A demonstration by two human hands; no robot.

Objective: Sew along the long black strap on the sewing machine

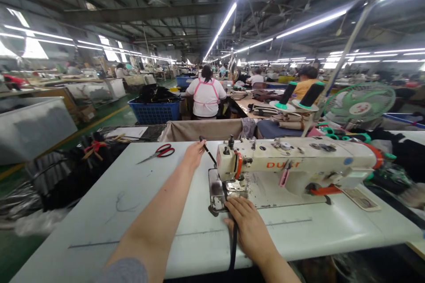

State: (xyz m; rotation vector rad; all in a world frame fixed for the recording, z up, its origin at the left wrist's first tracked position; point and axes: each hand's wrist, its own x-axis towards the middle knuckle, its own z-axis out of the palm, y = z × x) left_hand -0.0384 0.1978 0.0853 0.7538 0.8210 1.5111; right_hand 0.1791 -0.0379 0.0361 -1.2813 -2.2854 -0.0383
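Observation:
A white sewing machine (299,163) stands on the white table (133,212). A narrow black strap (233,247) runs from the table's near edge under my right hand (247,225) to the presser foot, then out behind the needle. My right hand lies flat on the strap just in front of the needle plate, fingers stretched out. My left hand (194,152) reaches behind the machine's head and pinches the strap's far end (208,152), which slants up from the machine.
Red-handled scissors (158,152) lie at the table's far left. Dark bundles (66,172) are piled left of the table. Thread cones (300,95) and a green fan (360,104) stand behind the machine. A person in white (206,95) sits at a bench ahead beside a blue crate (154,112).

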